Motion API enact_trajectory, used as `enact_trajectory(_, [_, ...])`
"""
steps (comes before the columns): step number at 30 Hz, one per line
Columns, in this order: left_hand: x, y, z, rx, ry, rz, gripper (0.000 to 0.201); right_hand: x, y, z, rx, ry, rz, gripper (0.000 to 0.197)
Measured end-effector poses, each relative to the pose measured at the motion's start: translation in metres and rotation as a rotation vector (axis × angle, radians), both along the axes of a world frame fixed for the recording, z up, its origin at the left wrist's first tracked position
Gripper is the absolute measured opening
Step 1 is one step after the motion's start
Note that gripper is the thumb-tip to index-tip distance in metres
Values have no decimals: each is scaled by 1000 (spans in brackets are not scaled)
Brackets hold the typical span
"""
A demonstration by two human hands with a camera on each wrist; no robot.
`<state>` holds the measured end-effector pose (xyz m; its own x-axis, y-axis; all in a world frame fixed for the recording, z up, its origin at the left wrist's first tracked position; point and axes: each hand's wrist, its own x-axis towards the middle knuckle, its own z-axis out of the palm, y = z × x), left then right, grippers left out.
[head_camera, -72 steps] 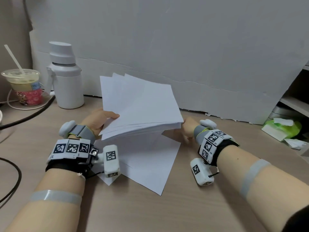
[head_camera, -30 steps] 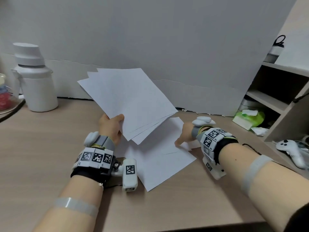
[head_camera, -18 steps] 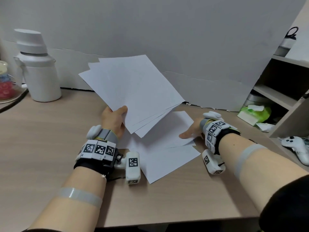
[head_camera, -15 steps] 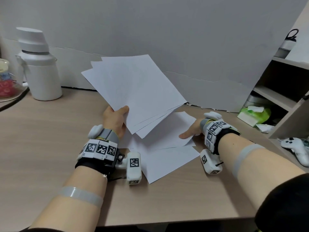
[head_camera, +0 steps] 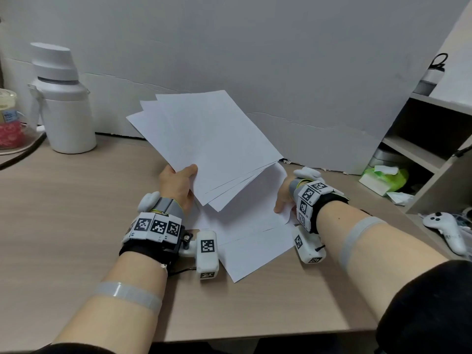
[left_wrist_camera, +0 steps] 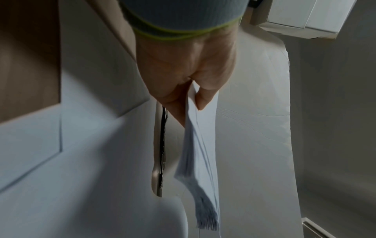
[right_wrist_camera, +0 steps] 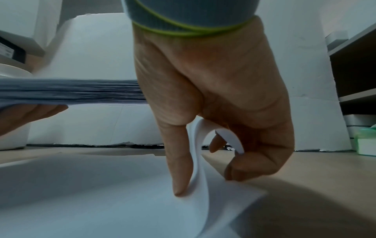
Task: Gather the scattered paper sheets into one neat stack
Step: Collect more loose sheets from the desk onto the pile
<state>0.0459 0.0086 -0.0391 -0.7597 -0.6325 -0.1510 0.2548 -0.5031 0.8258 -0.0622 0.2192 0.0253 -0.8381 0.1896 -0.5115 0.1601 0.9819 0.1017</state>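
Observation:
My left hand (head_camera: 178, 182) holds a fanned bundle of white paper sheets (head_camera: 204, 139) above the desk, thumb on top and fingers under its near left edge; in the left wrist view the bundle (left_wrist_camera: 195, 161) hangs edge-on from that grip (left_wrist_camera: 191, 95). Under it, loose white sheets (head_camera: 250, 238) lie overlapping on the desk. My right hand (head_camera: 282, 200) pinches the right edge of the top loose sheet (head_camera: 268, 190) and curls it up; in the right wrist view that edge (right_wrist_camera: 201, 154) bends between thumb and fingers (right_wrist_camera: 205, 175).
A white thermos jug (head_camera: 61, 100) stands at the back left beside a drink cup (head_camera: 9, 118). A white board (head_camera: 281, 60) closes off the back. On the right are shelves (head_camera: 431, 139), a green tissue pack (head_camera: 383, 178) and a white controller (head_camera: 444, 228). The desk (head_camera: 63, 213) has bare wood at left.
The right hand has gone from resting flat on the loose sheets to pinching and lifting the edge of the top one. The left hand keeps its bundle raised, nearly still.

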Motion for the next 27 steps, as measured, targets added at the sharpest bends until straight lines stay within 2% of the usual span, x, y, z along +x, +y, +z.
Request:
enact_trajectory(1, [0,0,0,2,1,-1,19,6,-1,3,-11,11,-21,30])
enact_trajectory(3, [0,-1,0,6,3,-1,20,-6,1,-5,-15,38,49,46])
enact_trajectory(5, [-1,0,-1,5,0,-6,21,0,4,-6,-7,36,15,65])
enact_trajectory(6, [-1,0,-1,9,-1,-7,21,1,5,-7,-10,55,2,69])
enact_trajectory(7, [-1,-1,-1,14,-4,-9,20,2,6,-6,-43,79,-9,62])
enact_trajectory(8, [0,0,-1,17,-2,-10,20,0,11,-6,-115,103,-15,47])
enact_trajectory(9, [-1,0,-1,20,2,-8,20,1,13,-3,-214,91,-58,32])
enact_trajectory(10, [-1,0,-1,20,7,-5,20,-2,17,-2,-315,103,-105,25])
enact_trajectory(13, [-1,0,0,19,4,-6,21,-9,19,1,-549,140,-153,42])
enact_trajectory(16, [-2,-1,-2,12,-7,-10,21,-27,19,-8,-690,83,-207,51])
enact_trajectory(18, [-1,-2,-2,-2,-14,-6,21,-13,15,-3,-680,62,-196,50])
enact_trajectory(20, [0,-3,-2,-9,-24,-6,21,-5,8,-2,-588,89,-140,42])
enact_trajectory(23, [0,-4,-3,-6,-45,-13,21,8,1,-2,-403,57,-94,60])
enact_trajectory(26, [1,-5,-2,5,-91,4,24,13,-9,-2,-306,114,-42,49])
enact_trajectory(27, [1,-5,-1,9,-100,11,30,13,-12,-3,-272,121,-31,53])
